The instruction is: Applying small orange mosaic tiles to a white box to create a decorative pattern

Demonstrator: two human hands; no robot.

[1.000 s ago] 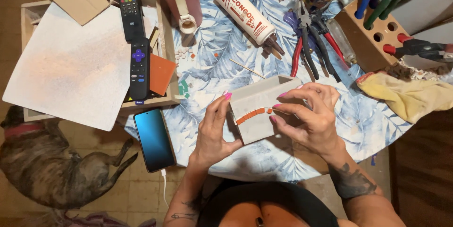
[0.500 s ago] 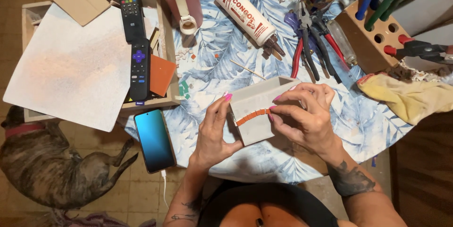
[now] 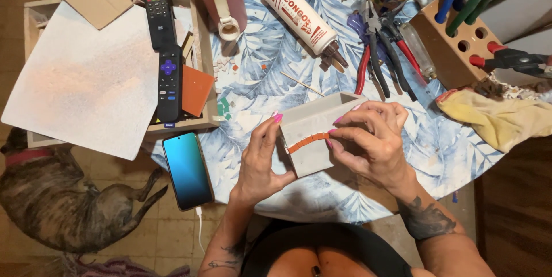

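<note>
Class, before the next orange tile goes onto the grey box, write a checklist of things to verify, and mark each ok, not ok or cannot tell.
1. Grey box steadied: ok, left hand grips its end.
2. Right hand at the orange tile row: ok, fingertips touch it.
3. Row even: ok, the tiles follow one line.
4. Glue bottle within reach: ok, it lies on the table.
5. Glue set: cannot tell.
6. Phone safe: not ok, it overhangs the table edge.

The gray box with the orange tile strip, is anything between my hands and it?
Nothing visible. The left hand grips the gray box's left end and the right hand holds its right side, fingertips at the orange tile strip.
</note>
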